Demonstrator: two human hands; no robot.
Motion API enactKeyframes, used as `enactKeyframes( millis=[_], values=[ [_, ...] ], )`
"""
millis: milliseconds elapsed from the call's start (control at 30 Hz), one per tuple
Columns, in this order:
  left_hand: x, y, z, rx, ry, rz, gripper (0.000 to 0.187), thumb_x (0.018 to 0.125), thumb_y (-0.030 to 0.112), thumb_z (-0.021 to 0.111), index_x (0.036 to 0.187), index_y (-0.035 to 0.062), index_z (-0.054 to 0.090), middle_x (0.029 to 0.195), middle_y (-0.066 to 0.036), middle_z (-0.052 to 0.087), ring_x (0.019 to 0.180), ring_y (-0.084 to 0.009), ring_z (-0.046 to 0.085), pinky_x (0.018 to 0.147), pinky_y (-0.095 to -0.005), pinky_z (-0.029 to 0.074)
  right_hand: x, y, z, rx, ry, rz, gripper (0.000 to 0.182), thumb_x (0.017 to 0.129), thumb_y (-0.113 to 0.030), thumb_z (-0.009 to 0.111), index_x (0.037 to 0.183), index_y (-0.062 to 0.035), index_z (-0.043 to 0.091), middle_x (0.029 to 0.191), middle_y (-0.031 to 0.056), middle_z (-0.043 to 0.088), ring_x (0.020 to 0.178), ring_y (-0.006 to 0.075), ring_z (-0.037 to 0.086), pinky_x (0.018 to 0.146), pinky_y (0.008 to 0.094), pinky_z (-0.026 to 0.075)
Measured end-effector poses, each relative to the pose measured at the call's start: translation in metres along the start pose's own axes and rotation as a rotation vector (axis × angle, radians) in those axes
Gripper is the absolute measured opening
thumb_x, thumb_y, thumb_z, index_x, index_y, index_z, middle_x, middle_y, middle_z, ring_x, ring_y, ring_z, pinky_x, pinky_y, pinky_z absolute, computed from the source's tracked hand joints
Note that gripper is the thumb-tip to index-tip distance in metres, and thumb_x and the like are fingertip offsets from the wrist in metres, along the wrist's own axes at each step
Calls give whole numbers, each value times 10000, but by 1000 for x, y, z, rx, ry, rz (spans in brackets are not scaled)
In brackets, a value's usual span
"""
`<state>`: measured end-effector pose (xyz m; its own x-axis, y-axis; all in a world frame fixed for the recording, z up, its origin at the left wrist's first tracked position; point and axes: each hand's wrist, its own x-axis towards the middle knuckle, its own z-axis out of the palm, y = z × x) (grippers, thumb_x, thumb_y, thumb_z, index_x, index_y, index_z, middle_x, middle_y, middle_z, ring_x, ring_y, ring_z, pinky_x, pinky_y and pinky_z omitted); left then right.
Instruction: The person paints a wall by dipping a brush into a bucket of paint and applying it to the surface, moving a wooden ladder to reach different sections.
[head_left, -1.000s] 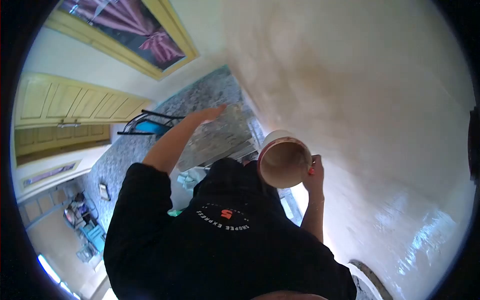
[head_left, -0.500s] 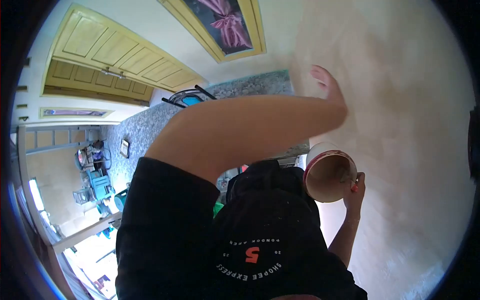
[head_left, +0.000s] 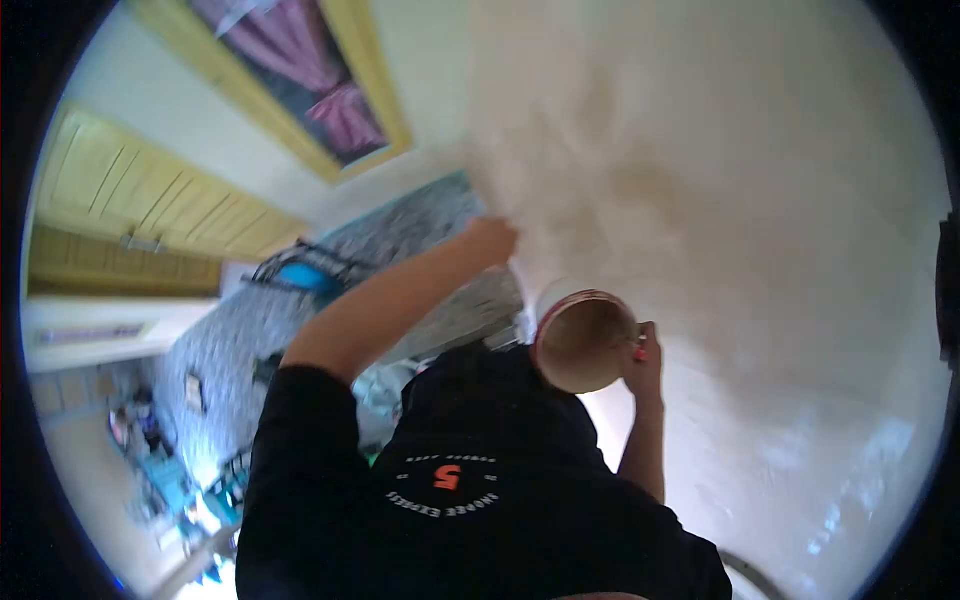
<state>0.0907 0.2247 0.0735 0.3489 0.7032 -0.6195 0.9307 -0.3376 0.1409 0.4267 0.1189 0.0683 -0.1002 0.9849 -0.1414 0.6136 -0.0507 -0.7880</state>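
My right hand (head_left: pixel 645 365) grips the edge of a white bucket (head_left: pixel 560 300) with a reddish rim, tilted so its opening faces me. Its inside looks brownish, and a small red piece (head_left: pixel 640 348) shows at my fingers. My left arm reaches forward, and my left hand (head_left: pixel 492 242) is curled like a fist near the wall (head_left: pixel 720 230). Motion smears the fingers, and I cannot tell what, if anything, they hold. The wall beside the bucket is pale, with brownish, damp-looking patches.
A yellow-framed window (head_left: pixel 395 110) with a pink curtain is at upper left, above a yellow panelled door (head_left: pixel 170 190). A folding chair with a blue seat (head_left: pixel 305 275) stands on the grey patterned floor (head_left: pixel 230 340). Household items are crowded at lower left.
My left hand has come lower and to the left, its fingers now curled in. The view has swung, so the bucket and right hand appear further left. The right hand keeps its grip.
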Motion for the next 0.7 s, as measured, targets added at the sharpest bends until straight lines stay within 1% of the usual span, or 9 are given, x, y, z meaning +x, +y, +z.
enactKeyframes(
  millis=[33, 167, 200, 233, 333, 433, 500, 633, 700],
  values=[
    [19, -13, 48, -125, 191, 23, 390, 844, 323, 535, 1142, 71, 550, 1118, -161, 586, 1071, -343, 549, 848, -478, 479, -4, -1, -3, -19, 38, 8, 234, 767, -140, 637, 912, -49, 477, 717, 133, 588, 668, 188, 591, 591, 310, 465],
    [-25, 6, 51, -203, 176, 24, 512, 917, 392, 443, 1243, 0, 478, 1253, -244, 492, 1213, -381, 425, 1026, -467, 340, -20, -8, -7, 131, 153, 27, 188, 827, -122, 603, 921, -49, 457, 659, 118, 611, 609, 167, 608, 534, 304, 464],
    [7, -14, 106, 109, 426, 207, 305, 892, 283, 472, 1123, 131, 602, 1184, -199, 538, 1060, -323, 525, 895, -477, 412, -24, -8, -7, 133, 165, 85, 212, 820, -144, 625, 921, -51, 463, 663, 121, 610, 617, 172, 608, 541, 309, 464],
    [7, -4, 120, -239, 680, 33, 322, 883, 287, 498, 1117, 89, 597, 1158, -214, 549, 1067, -327, 520, 912, -474, 401, -29, -9, -7, 137, 178, 146, 237, 813, -165, 647, 921, -52, 468, 668, 124, 608, 626, 178, 609, 548, 314, 464],
    [20, -7, 125, -456, 627, -150, 662, 878, 409, 532, 1291, -88, 388, 1258, -281, 466, 1185, -391, 442, 1007, -441, 353, -40, -9, 0, 61, 250, 80, 321, 789, -263, 678, 931, -54, 480, 724, 165, 589, 697, 282, 601, 607, 382, 466],
    [21, -1, 117, -439, 503, -285, 590, 885, 428, 513, 1177, -84, 499, 1160, -272, 539, 1082, -400, 521, 936, -443, 419, -49, -20, 2, 98, 223, 136, 379, 804, -358, 658, 936, -51, 480, 834, 224, 584, 798, 412, 570, 687, 447, 460],
    [56, -31, 146, -138, 459, -115, 546, 896, 430, 486, 1082, -80, 547, 1049, -272, 587, 1012, -408, 559, 886, -460, 446, -53, -14, 19, 68, 293, 111, 390, 806, -380, 653, 943, -56, 486, 843, 218, 589, 807, 403, 583, 702, 446, 461],
    [35, -9, 98, -317, 443, -271, 544, 912, 431, 445, 1058, -83, 551, 991, -289, 595, 983, -418, 573, 865, -468, 455, -62, -18, 31, 60, 261, 192, 394, 819, -398, 633, 974, -61, 498, 863, 206, 604, 875, 391, 600, 762, 439, 468],
    [57, -32, 125, -438, 555, -319, 668, 869, 514, 472, 1109, -107, 524, 1046, -329, 577, 1024, -422, 568, 914, -448, 441, -52, 24, 56, 118, 308, 2, 359, 822, -373, 647, 1001, -89, 523, 1127, 226, 601, 1110, 342, 563, 963, 402, 421]
  ],
)
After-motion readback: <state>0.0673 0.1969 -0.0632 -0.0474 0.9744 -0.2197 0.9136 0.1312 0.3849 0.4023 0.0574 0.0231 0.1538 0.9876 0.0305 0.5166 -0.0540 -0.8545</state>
